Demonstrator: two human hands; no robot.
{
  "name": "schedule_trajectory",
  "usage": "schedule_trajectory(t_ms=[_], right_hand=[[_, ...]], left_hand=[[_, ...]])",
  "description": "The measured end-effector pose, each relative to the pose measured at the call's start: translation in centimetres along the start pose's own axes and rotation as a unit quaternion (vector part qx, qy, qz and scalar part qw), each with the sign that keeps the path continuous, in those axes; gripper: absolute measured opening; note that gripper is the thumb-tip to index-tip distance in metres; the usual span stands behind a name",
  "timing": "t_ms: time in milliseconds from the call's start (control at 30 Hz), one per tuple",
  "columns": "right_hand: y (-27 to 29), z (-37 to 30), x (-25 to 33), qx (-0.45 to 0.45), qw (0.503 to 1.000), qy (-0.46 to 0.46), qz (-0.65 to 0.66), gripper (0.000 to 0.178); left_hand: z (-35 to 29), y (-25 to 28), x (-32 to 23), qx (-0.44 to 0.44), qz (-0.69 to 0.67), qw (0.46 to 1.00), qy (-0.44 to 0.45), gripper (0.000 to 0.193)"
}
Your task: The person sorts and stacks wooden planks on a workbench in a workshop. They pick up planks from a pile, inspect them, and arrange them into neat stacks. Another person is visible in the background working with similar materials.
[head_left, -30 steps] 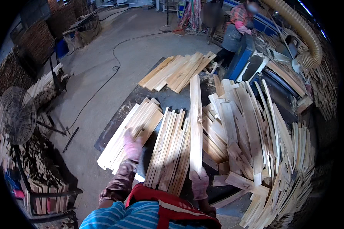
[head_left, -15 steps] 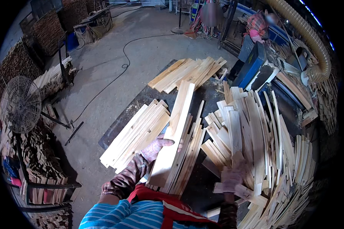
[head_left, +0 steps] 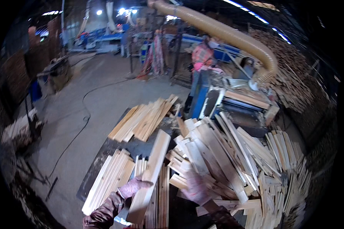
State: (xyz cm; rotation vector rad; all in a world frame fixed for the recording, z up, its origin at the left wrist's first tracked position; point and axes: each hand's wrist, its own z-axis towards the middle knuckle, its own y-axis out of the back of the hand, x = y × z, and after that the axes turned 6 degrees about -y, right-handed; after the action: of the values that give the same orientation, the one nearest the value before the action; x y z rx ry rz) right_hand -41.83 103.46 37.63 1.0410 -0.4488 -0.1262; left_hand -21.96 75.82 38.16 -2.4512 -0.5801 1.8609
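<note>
A long pale wooden board (head_left: 152, 171) stands slanted in my left hand (head_left: 133, 187), which wears a pinkish glove. Its thumb lies across the board's face; the other fingers are behind the wood. My right hand (head_left: 197, 189), also gloved, is smeared by motion at the near left side of a big loose heap of boards (head_left: 214, 152). Whether it touches any of them I cannot tell. Under and beside the held board lie narrow strips (head_left: 162, 194). To the left of my left hand is a neat row of boards (head_left: 109, 177).
Another group of boards (head_left: 143, 118) lies farther off on the dark table (head_left: 99, 160). Behind the heap stands a blue machine (head_left: 198, 99) with a ribbed yellowish duct (head_left: 221, 30) above. A co-worker (head_left: 203, 55) is beyond it. A cable (head_left: 86, 103) crosses the floor.
The view has tilted upward, showing more of the far workshop. My right hand has moved away from me along the heap's left side. My left hand still grips the board.
</note>
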Motion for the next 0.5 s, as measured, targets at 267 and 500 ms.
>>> schedule_trajectory(t_ms=[267,500], right_hand=[[4.3,6.6,6.6,0.079,0.996,0.002,-0.035,0.069],[-0.2,6.9,11.8,0.178,0.974,-0.142,-0.003,0.086]], left_hand=[[0.4,-3.9,-2.4,0.066,-0.035,0.996,-0.042,0.073],[0.4,-9.3,-2.1,-0.079,0.010,0.973,-0.214,0.073]])
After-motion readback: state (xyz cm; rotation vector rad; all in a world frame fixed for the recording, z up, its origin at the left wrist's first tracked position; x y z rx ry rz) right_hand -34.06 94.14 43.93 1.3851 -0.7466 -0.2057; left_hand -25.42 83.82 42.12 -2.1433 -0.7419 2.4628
